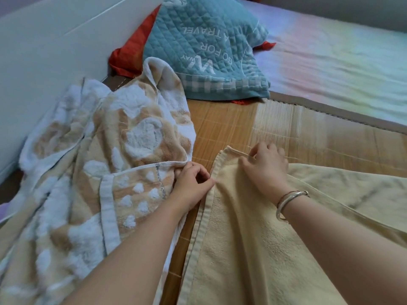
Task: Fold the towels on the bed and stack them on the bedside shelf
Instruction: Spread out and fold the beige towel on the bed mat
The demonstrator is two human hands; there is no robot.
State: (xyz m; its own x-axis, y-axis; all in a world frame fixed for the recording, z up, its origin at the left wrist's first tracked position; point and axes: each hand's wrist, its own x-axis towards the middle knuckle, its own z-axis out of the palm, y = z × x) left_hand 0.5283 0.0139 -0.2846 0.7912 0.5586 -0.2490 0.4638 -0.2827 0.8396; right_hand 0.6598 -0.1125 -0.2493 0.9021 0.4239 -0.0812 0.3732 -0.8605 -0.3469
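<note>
A plain pale yellow towel (pixel 253 249) lies spread on the bamboo mat (pixel 220 128) in front of me. My left hand (pixel 191 186) pinches its left hem between thumb and fingers. At the towel's far corner, my right hand (pixel 264 168), with a silver bangle on the wrist, pinches the edge. A second towel, beige with white raised patterns (pixel 99 161), lies crumpled to the left, touching my left hand. The bedside shelf is not in view.
A teal quilted pillow (pixel 209 47) rests on a red cloth (pixel 130 49) at the head of the bed. A white headboard (pixel 44 51) runs along the left. A pastel sheet (pixel 341 69) covers the bed to the right.
</note>
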